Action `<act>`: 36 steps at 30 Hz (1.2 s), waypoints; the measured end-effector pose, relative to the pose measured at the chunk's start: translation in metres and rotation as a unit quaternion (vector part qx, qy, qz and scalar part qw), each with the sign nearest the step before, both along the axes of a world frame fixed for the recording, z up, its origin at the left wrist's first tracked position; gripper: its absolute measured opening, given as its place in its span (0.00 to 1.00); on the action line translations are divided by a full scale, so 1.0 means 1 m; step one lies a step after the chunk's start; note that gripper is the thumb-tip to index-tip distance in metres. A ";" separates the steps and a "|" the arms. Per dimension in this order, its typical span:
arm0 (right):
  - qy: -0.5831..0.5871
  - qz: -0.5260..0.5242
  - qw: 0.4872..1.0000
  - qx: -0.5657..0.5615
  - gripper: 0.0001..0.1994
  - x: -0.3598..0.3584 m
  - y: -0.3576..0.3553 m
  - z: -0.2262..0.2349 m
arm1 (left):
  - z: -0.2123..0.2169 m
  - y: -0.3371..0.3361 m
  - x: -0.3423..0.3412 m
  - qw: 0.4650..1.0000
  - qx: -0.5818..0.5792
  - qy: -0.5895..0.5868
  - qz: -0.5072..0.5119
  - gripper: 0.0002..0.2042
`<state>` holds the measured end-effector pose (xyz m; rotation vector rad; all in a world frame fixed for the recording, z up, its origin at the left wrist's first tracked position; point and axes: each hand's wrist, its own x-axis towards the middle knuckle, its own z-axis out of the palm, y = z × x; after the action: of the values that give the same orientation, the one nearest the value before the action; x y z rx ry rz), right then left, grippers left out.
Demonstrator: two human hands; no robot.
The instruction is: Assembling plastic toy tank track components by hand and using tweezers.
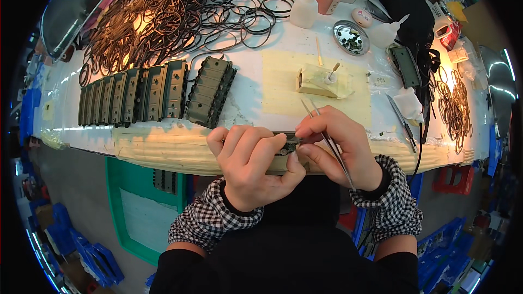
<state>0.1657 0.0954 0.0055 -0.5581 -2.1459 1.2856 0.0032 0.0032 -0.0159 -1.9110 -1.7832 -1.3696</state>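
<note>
Head view, frame centre: left hand [251, 164] fingers wrap a dark green part [287, 146]; right hand [339, 144] fingers pinch it, holding tweezers [328, 140], above the table [256, 90].

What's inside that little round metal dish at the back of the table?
The round metal dish holds a cluster of small dark parts, likely screws. They are too small to identify, and its bottom beneath them is hidden.

A single head-worn fisheye view looks steeply down from just above, close to the hands [289, 155] at frame centre. The counter [272, 84] fills the upper half, its edges bending toward the rim; forearms enter from below.
</note>
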 end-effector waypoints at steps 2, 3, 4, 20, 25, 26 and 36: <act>-0.001 -0.032 0.999 0.043 0.13 0.000 0.005 0.013 | 0.003 -0.001 -0.005 0.999 0.005 0.031 0.032 0.12; -0.002 -0.045 0.997 0.056 0.15 0.004 0.008 0.015 | 0.005 0.000 -0.009 0.998 0.008 0.043 0.051 0.12; 0.021 -0.051 0.998 0.038 0.16 0.001 0.006 0.020 | 0.008 0.000 -0.012 0.996 0.010 0.056 0.070 0.12; 0.041 -0.052 0.987 0.146 0.12 -0.023 -0.012 0.033 | 0.012 0.010 -0.022 0.989 0.056 0.057 0.125 0.11; 0.030 -0.047 0.988 0.141 0.11 -0.025 -0.012 0.034 | 0.013 0.009 -0.020 0.990 0.050 0.054 0.123 0.11; 0.031 -0.047 0.989 0.140 0.11 -0.025 -0.012 0.033 | 0.013 0.009 -0.020 0.990 0.049 0.055 0.123 0.11; 0.015 0.035 0.979 0.200 0.09 -0.020 0.003 0.037 | 0.011 0.007 -0.020 0.996 0.018 0.044 0.069 0.11</act>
<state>0.1452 0.0985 0.0425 -0.2949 -2.3288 0.8505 -0.0172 0.0104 -0.0046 -1.7648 -1.7987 -1.2445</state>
